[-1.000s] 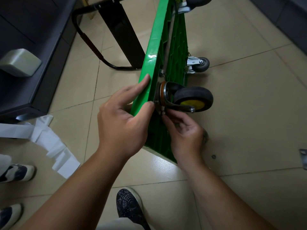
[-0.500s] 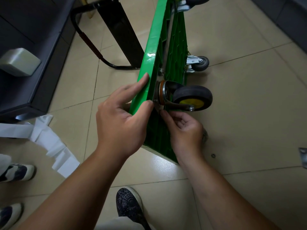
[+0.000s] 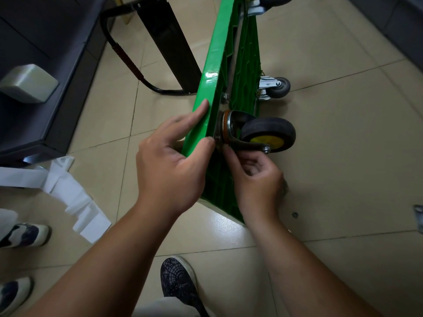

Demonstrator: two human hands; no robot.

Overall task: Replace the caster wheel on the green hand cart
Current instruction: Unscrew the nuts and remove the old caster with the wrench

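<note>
The black rubber caster wheel with yellow hub [image 3: 267,133] juts from the underside of the green plastic hand cart [image 3: 238,72], which stands on edge. If it is loosely fastened it could drop, or the cart could tip. The left hand [image 3: 170,165] pinches the cart's rim in its grip; the right hand [image 3: 258,179] curls at the caster's plate, and whether its grip holds anything is hidden.

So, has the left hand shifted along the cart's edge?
No. The left hand grips the same spot on the edge of the green hand cart, thumb still level with the mounting plate of the caster wheel.
</note>
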